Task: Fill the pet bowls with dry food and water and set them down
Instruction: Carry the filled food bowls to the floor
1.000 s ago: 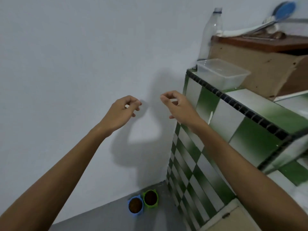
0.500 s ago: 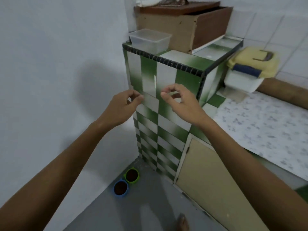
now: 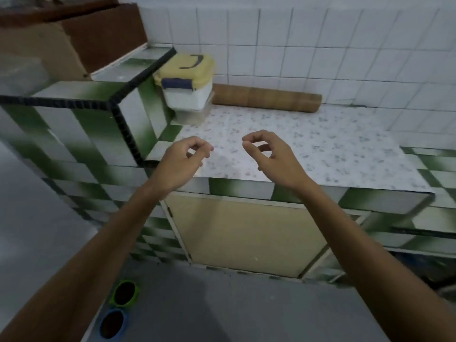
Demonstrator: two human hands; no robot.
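A green pet bowl point(image 3: 124, 293) and a blue pet bowl point(image 3: 113, 324) stand side by side on the grey floor at the lower left, both dark inside with brown contents. My left hand point(image 3: 183, 157) and my right hand point(image 3: 267, 154) hover in the air over the front edge of the speckled counter point(image 3: 320, 149), far above the bowls. The fingers of both hands are loosely curled and hold nothing.
A white tub with a yellow lid point(image 3: 186, 81) stands at the counter's back left, next to a rolled brown mat point(image 3: 266, 98) along the tiled wall. A taller green-and-white tiled block point(image 3: 81, 114) rises on the left. A beige cupboard door point(image 3: 246, 233) is below the counter.
My view has swung to the right, from the white wall and tiled block to the speckled counter. Both hands keep the same loosely curled pose in front of me, holding nothing.
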